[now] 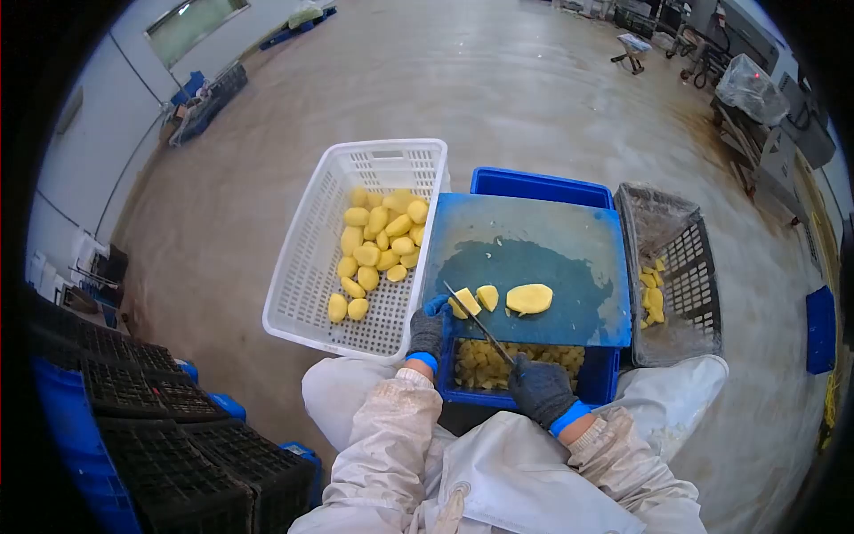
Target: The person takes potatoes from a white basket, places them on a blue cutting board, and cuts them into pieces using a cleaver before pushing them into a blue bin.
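Note:
My right hand (543, 388), in a dark glove with a blue cuff band, is wrapped round the handle of a knife (480, 326). The blade points up and left, its edge against a cut potato piece (465, 303) on the blue cutting board (569, 240). At the board's left edge my left hand (426, 333), gloved with blue fingertips, has bent fingers against the left side of that piece; the contact is partly hidden. Just right of the blade lies a smaller potato chunk (487, 297). Farther right is a larger peeled potato (529, 299) with a cut face.
A white perforated crate (298, 258) with many peeled potatoes stands left of the board. Beneath the board is a blue bin (607, 374) holding diced potato (485, 365). On the right, a dark lined crate (680, 347) holds yellow pieces. Black crates (178, 445) are stacked at lower left.

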Available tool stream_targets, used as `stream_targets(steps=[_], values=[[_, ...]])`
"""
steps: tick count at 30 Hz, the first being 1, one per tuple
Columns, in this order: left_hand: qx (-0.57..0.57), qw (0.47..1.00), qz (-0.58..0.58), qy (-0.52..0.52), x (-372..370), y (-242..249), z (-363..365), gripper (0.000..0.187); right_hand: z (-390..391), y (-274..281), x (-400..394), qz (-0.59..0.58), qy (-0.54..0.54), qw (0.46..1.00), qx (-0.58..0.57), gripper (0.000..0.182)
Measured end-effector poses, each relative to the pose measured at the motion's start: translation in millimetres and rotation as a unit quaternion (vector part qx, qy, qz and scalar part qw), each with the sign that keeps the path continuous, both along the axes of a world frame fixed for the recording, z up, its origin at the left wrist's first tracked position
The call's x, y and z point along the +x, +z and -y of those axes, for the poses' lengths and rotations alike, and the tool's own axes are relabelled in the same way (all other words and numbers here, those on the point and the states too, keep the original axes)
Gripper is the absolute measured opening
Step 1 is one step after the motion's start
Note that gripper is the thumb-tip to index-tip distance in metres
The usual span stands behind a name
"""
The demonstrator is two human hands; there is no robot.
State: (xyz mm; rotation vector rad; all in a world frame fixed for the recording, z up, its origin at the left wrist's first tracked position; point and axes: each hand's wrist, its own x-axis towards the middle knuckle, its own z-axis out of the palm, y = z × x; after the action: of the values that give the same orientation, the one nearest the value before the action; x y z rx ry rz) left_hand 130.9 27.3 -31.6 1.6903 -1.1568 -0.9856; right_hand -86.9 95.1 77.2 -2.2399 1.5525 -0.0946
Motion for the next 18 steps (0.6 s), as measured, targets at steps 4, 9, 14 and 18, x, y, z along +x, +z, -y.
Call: stream_targets(steps=[4, 9, 14, 18], values=[[0.010, 0.998, -0.047, 0.031, 3, -29, 5, 0.023, 2, 8, 9, -0.040, 0.009, 0.999, 0.037, 0.021], [0.044, 0.997, 0.018, 0.056, -4, -13, 2, 0.023, 6, -12, 21, -0.037, -0.019, 0.994, 0.102, 0.022], [0.018, 0.995, 0.082, 0.053, -1, -36, -2, 0.023, 0, -20, 3, -0.010, -0.010, 0.997, 0.075, 0.021], [-0.019, 0.985, 0.170, 0.038, -3, -1, -6, 0.037, -12, -1, -33, 0.116, -0.044, 0.992, 0.038, 0.025]])
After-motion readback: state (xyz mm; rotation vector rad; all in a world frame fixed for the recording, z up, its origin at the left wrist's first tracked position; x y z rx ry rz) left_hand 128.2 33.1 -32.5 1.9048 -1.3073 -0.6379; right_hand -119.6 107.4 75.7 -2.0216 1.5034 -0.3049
